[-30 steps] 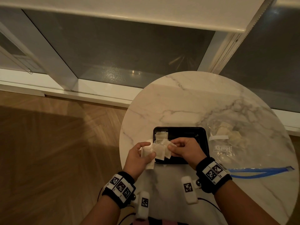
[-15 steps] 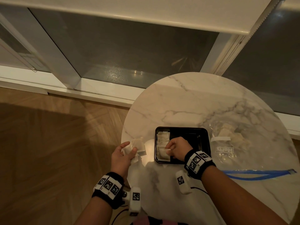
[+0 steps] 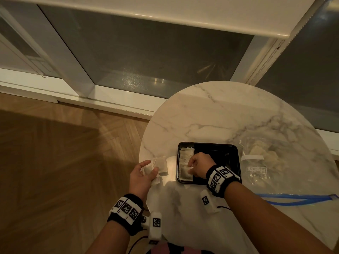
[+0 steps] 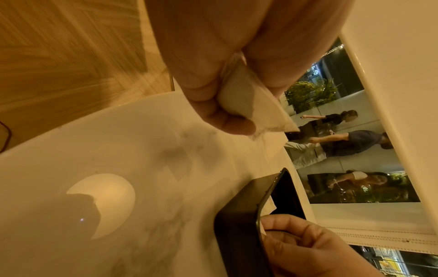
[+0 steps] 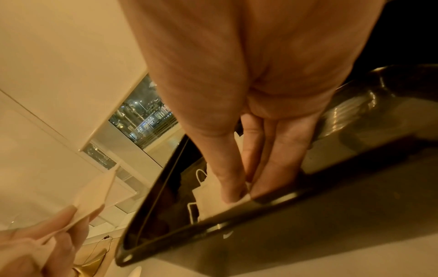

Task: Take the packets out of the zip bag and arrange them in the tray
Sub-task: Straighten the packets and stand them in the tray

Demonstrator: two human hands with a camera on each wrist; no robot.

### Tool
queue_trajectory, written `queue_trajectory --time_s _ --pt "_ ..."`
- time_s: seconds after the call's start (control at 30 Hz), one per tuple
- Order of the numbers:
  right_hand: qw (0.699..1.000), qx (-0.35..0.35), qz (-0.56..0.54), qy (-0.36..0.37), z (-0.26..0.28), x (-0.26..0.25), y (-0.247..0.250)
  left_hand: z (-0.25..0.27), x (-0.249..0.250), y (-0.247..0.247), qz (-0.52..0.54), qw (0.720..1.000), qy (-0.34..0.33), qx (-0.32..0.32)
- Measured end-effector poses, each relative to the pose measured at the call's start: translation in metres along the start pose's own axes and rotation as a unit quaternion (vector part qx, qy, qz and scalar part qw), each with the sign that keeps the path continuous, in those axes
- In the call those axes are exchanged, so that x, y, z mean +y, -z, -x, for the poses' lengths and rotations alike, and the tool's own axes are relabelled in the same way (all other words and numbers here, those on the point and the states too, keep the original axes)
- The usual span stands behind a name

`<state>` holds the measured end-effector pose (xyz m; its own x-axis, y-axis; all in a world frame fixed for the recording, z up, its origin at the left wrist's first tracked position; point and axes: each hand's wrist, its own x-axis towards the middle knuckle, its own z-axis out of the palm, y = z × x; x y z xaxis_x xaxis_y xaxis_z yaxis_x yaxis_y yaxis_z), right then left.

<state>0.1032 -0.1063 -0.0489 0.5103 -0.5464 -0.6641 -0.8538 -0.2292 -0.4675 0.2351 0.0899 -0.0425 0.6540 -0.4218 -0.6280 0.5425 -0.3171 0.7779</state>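
Observation:
A black tray (image 3: 207,144) sits mid-table with a few pale packets (image 3: 187,153) in a column along its left side. My right hand (image 3: 190,168) reaches into the tray's near left corner. Its thumb and fingers pinch a packet (image 5: 213,193) lying on the tray floor against the near wall (image 5: 284,224). Left of the tray, my left hand (image 3: 151,167) grips a small bunch of packets (image 4: 246,101) just above the table. The clear zip bag (image 3: 262,162) lies right of the tray with more packets inside.
The bag's blue zip strip (image 3: 293,197) trails toward the near right edge of the round marble table (image 3: 220,116). Wood floor lies to the left, close beside my left hand. A window frame and sill run behind the table.
The hands separated: my left hand drew back left of the tray with its bunch, and my right hand brought one packet down into the tray's near left corner.

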Motion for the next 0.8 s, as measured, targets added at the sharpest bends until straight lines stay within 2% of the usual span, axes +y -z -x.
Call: queue_trajectory --time_s 0.6,0.7,0.8 --pt "0.997 0.042 -0.01 0.06 0.01 0.014 0.003 0.0 -0.004 -0.014 -0.006 1.0 -0.005 -0.027" --pt "0.993 0.078 -0.051 0.071 0.014 0.015 0.007 0.004 -0.001 -0.019 -0.007 0.999 -0.013 -0.036" --pt "0.979 0.105 -0.152 0.088 0.025 0.012 0.013 0.009 0.002 -0.026 -0.016 0.998 -0.026 -0.046"
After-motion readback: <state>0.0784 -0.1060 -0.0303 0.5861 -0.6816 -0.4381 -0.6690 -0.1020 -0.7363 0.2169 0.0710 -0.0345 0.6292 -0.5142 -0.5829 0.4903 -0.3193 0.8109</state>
